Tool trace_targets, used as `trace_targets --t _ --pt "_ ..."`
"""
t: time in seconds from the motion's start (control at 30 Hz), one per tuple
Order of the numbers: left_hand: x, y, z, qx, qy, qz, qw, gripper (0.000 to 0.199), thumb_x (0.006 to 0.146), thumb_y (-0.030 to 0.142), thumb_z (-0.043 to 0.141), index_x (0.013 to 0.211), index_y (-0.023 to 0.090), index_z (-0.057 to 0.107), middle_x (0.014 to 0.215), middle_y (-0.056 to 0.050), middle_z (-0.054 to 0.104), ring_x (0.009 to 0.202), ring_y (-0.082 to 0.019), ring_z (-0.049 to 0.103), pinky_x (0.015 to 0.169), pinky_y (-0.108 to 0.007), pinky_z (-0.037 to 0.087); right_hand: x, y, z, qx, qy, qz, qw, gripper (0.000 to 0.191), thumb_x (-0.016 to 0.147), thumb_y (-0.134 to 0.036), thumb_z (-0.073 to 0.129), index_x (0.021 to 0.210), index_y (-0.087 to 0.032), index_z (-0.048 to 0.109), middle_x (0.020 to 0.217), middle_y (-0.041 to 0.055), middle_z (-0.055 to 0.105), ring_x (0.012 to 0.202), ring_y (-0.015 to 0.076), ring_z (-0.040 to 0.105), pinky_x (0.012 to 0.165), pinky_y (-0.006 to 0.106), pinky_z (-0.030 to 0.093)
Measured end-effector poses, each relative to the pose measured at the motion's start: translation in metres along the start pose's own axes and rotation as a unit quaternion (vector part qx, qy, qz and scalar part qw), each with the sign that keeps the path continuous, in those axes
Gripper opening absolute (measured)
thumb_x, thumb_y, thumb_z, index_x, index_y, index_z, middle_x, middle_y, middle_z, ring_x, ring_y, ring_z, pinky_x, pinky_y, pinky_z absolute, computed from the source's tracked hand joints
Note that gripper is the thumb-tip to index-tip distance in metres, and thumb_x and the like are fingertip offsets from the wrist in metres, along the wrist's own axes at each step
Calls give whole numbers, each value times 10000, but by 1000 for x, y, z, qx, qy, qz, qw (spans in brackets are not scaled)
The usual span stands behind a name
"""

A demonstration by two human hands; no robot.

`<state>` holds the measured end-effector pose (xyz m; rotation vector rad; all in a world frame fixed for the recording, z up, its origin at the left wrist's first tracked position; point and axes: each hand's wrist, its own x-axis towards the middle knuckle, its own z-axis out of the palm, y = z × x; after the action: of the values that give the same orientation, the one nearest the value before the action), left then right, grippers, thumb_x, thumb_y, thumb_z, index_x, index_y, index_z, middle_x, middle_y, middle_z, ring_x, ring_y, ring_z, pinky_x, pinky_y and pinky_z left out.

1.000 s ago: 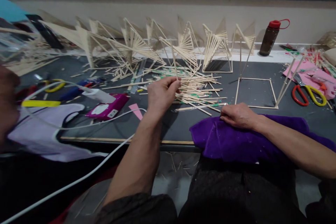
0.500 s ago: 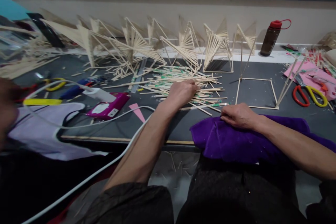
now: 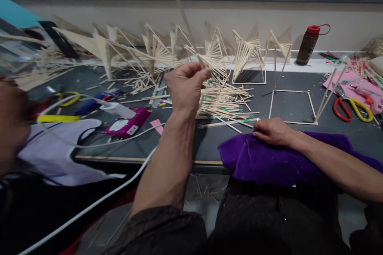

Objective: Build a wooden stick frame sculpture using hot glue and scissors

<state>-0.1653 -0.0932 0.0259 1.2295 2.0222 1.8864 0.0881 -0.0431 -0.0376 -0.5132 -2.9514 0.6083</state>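
Note:
Raised above the table, my left hand [image 3: 187,85] pinches a thin wooden stick [image 3: 184,12], which slants up and left and is blurred near its top. Beneath and right of that hand lies a loose pile of similar sticks [image 3: 230,101], some with green-marked wrappers among them. My right hand [image 3: 272,131], fingers curled in, rests on a purple cloth [image 3: 269,163] at the table's front edge; whatever is inside those fingers is hidden. Just beyond it stands a square stick frame [image 3: 291,122], flat on the table with sticks rising from two corners.
Several twisted stick structures [image 3: 249,53] line the wall. A bottle with a red cap [image 3: 308,46] stands at the back right, near scissors [image 3: 353,109] and pink paper [image 3: 347,81]. Left are a magenta power strip [image 3: 128,123], a white cable [image 3: 89,209] and another person's blurred hand [image 3: 13,123].
My left hand has lifted from the stick pile, up and to the left, and now carries a stick. My right hand stays on the purple cloth.

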Motion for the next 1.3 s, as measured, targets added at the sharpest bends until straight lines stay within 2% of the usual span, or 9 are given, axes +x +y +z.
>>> trace_targets --t 0.1,0.23,0.3,0.43,0.6,0.67,0.8,1.0,1.3 --pt "-11 20 17 -131 -17 -66 989 317 678 439 757 850 183 682 785 -18 702 718 -143 666 519 -207 443 1 10 -3 121 97 10 988 198 920 -311 528 840 -173 645 753 9 668 670 114 552 644 226 351" --pt "-33 33 50 -232 -129 -169 949 373 563 421 841 755 175 637 720 -4 683 625 -118 644 453 -177 414 2 20 -11 245 276 54 928 261 895 -381 507 762 -181 608 671 -21 602 635 107 515 649 225 382" --pt "-44 33 67 -251 -171 -204 931 403 520 415 867 736 170 631 695 2 673 592 -108 630 440 -170 408 2 22 -14 275 315 69 905 281 903 -409 495 784 -185 618 686 -22 600 658 112 523 669 229 397" --pt "-60 25 93 -263 -201 -233 915 454 477 427 886 748 162 636 697 -1 669 594 -107 632 440 -164 408 2 26 -16 261 294 70 917 255 894 -405 536 835 -187 655 777 -10 639 736 122 554 714 236 404" --pt "-70 12 102 -257 -178 -239 919 484 449 472 894 731 156 659 703 -7 669 622 -101 618 482 -170 411 3 33 -18 205 266 107 936 197 871 -317 584 756 -181 668 778 0 651 759 127 566 734 243 394" --pt "-72 9 101 -248 -173 -230 925 472 430 461 902 717 153 688 639 17 626 562 -70 541 463 -164 363 3 34 -18 210 276 109 931 201 869 -316 590 749 -179 674 775 3 652 762 130 569 729 242 398" --pt "-75 7 101 -249 -236 -230 911 414 436 421 889 693 144 721 492 64 486 456 -41 364 413 -184 266 4 34 -17 224 306 108 919 246 886 -371 579 772 -180 685 782 7 665 749 129 569 707 238 401" --pt "-76 8 99 -271 -247 -232 901 479 462 318 876 885 159 716 656 28 631 506 -66 518 417 -172 343 4 35 -17 238 319 108 911 289 877 -420 570 732 -182 645 722 -6 628 694 119 534 663 237 385" --pt "-79 13 96 -227 -287 -231 902 342 524 344 836 785 159 716 705 -26 685 552 -105 593 450 -189 403 4 38 -18 312 357 99 875 271 812 -455 588 774 -190 628 685 -19 572 655 120 503 621 241 391"
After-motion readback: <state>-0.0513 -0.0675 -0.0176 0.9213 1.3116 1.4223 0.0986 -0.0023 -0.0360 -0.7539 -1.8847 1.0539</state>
